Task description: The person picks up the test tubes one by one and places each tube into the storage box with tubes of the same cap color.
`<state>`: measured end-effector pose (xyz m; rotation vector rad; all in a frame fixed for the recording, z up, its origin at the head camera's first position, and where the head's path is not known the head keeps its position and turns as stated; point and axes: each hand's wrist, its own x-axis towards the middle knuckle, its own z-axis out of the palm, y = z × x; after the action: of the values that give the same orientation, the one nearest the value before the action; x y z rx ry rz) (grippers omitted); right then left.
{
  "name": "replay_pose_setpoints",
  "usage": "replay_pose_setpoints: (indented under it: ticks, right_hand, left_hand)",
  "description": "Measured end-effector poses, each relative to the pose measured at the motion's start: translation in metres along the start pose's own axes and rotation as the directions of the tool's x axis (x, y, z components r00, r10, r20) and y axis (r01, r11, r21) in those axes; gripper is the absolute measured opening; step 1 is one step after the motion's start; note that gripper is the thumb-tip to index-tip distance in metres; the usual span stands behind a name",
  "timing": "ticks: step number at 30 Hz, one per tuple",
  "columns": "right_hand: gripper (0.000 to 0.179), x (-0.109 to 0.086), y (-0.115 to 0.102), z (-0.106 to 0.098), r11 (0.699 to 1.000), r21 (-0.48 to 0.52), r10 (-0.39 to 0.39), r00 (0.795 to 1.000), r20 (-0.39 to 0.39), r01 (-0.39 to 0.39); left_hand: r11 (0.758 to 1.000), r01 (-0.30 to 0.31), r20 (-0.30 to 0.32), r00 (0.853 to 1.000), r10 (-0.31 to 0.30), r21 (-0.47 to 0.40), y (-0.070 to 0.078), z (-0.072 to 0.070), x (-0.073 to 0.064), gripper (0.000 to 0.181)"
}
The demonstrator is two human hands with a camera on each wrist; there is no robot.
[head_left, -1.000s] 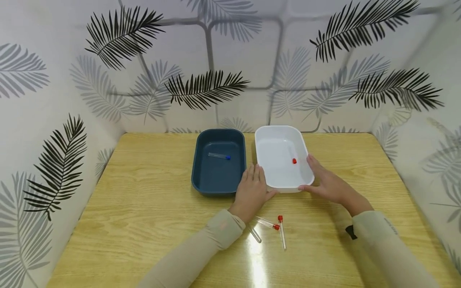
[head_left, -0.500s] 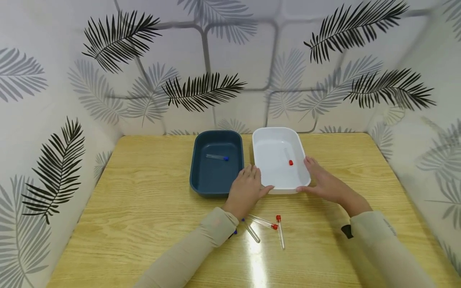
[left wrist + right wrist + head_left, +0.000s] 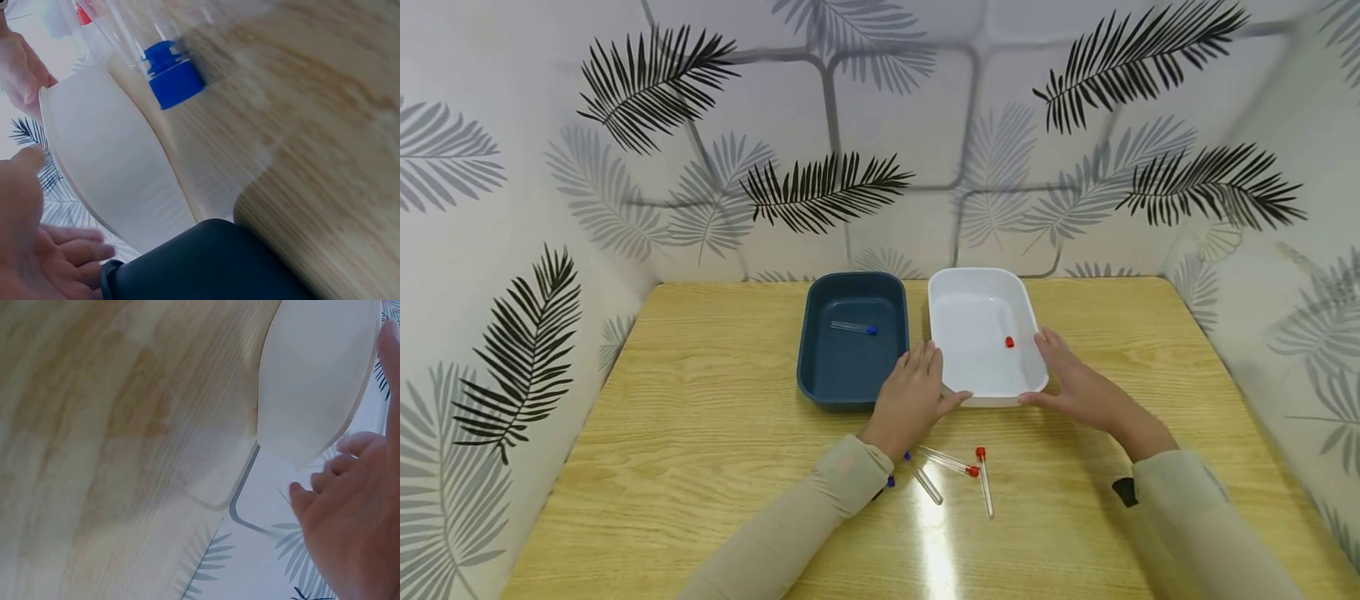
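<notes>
A white tub (image 3: 981, 371) stands at the back right of the table, with a red-capped test tube (image 3: 1009, 342) lying in it. My left hand (image 3: 910, 396) lies at its near left corner, thumb along the near side and fingers straight in the gap beside the dark blue tub (image 3: 850, 392). My right hand (image 3: 1078, 387) is at the near right corner, thumb at the front and fingers extended along the right wall. Inside the dark tub lies a blue-capped test tube (image 3: 853, 327). In the left wrist view a blue cap (image 3: 175, 75) shows close to the camera.
In front of the white tub lie test tubes: two red-capped ones, one crosswise (image 3: 947, 460) and one lengthwise (image 3: 985, 483), plus a blue-capped tube (image 3: 925, 481). Another blue cap (image 3: 891, 482) peeks out by the left sleeve. A leaf-patterned wall covering (image 3: 827, 108) borders the table's back.
My left forearm has shifted slightly left, so blue caps beside the cuff now show. The head view has tilted a little. Both hands stay at the white tub's corners.
</notes>
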<state>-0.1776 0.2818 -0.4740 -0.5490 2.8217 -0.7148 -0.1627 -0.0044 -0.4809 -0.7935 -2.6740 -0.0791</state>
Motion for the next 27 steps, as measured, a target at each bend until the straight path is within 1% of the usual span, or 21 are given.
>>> replay_pose_setpoints:
  ticks: [2, 3, 4, 5, 7, 8, 9, 10, 11, 12, 13, 15, 16, 18, 19, 21, 24, 27]
  right_hand:
    - [0.098, -0.005, -0.003, -0.001, 1.0, -0.018, -0.003, 0.997, -0.077, 0.002]
    - [0.093, -0.007, -0.005, -0.001, 0.999, -0.032, -0.014, 0.99, -0.139, 0.009]
    - [0.086, -0.01, -0.007, -0.001, 0.998, -0.054, -0.028, 0.977, -0.211, 0.016]
    - [0.078, -0.013, -0.009, -0.001, 0.997, -0.077, -0.045, 0.956, -0.29, 0.024]
    - [0.059, -0.018, -0.014, -0.001, 0.993, -0.106, -0.087, 0.896, -0.435, 0.045]
    - [0.049, -0.021, -0.017, -0.001, 0.992, -0.116, -0.099, 0.868, -0.486, 0.048]
    - [0.04, -0.023, -0.019, 0.0, 0.992, -0.115, -0.106, 0.849, -0.518, 0.054]
    - [0.032, -0.025, -0.023, 0.0, 0.993, -0.108, -0.102, 0.843, -0.528, 0.053]
    - [0.026, -0.028, -0.027, 0.001, 0.994, -0.095, -0.09, 0.85, -0.52, 0.047]
    - [0.022, -0.03, -0.031, 0.002, 0.996, -0.079, -0.073, 0.865, -0.496, 0.038]
    - [0.019, -0.033, -0.035, 0.003, 0.998, -0.063, -0.052, 0.888, -0.458, 0.026]
    - [0.017, -0.037, -0.043, 0.008, 0.999, -0.04, -0.016, 0.933, -0.359, 0.001]
    - [0.017, -0.039, -0.047, 0.011, 0.999, -0.03, 0.0, 0.951, -0.308, -0.01]
    - [0.017, -0.043, -0.052, 0.019, 1.0, 0.004, 0.022, 0.977, -0.214, -0.021]
    - [0.016, -0.044, -0.054, 0.023, 0.999, 0.019, 0.029, 0.985, -0.171, -0.026]
    - [0.016, -0.045, -0.058, 0.031, 0.999, 0.046, 0.032, 0.994, -0.106, -0.028]
    - [0.016, -0.046, -0.062, 0.042, 0.997, 0.078, 0.022, 0.998, -0.052, -0.018]
    - [0.017, -0.047, -0.066, 0.05, 0.994, 0.105, 0.034, 0.999, -0.007, -0.033]
  left_hand:
    - [0.999, 0.023, 0.013, 1.0, -0.022, -0.038, 0.0, 0.001, 0.0, 0.083]
    - [0.998, 0.036, 0.02, 0.999, -0.035, -0.053, 0.0, 0.001, 0.001, 0.087]
    - [0.997, 0.048, 0.025, 0.999, -0.046, -0.06, 0.0, 0.001, 0.001, 0.09]
    - [0.996, 0.057, 0.027, 0.998, -0.056, -0.062, 0.0, 0.001, 0.001, 0.093]
    - [0.994, 0.077, 0.035, 0.997, -0.075, -0.072, 0.0, 0.001, 0.002, 0.099]
    - [0.993, 0.086, 0.038, 0.996, -0.083, -0.075, -0.001, 0.001, 0.002, 0.102]
    - [0.993, 0.094, 0.041, 0.995, -0.091, -0.076, -0.001, 0.002, 0.003, 0.104]
    - [0.992, 0.099, 0.043, 0.994, -0.096, -0.079, -0.001, 0.002, 0.003, 0.106]
    - [0.99, 0.107, 0.049, 0.993, -0.103, -0.089, -0.001, 0.002, 0.004, 0.107]
    - [0.988, 0.116, 0.057, 0.992, -0.111, -0.097, 0.0, 0.003, 0.005, 0.109]
    - [0.987, 0.123, 0.064, 0.991, -0.117, -0.1, 0.0, 0.003, 0.006, 0.11]
    - [0.985, 0.138, 0.082, 0.988, -0.13, -0.104, 0.001, 0.004, 0.008, 0.112]
    - [0.984, 0.145, 0.09, 0.987, -0.136, -0.104, 0.002, 0.005, 0.01, 0.112]
    - [0.982, 0.161, 0.11, 0.983, -0.149, -0.104, 0.003, 0.005, 0.013, 0.114]
    - [0.98, 0.169, 0.12, 0.98, -0.156, -0.104, 0.004, 0.006, 0.014, 0.114]
    - [0.978, 0.182, 0.138, 0.976, -0.168, -0.103, 0.004, 0.007, 0.017, 0.115]
    - [0.974, 0.201, 0.166, 0.969, -0.181, -0.11, 0.005, 0.008, 0.019, 0.117]
    - [0.97, 0.21, 0.194, 0.963, -0.185, -0.121, 0.006, 0.009, 0.021, 0.118]
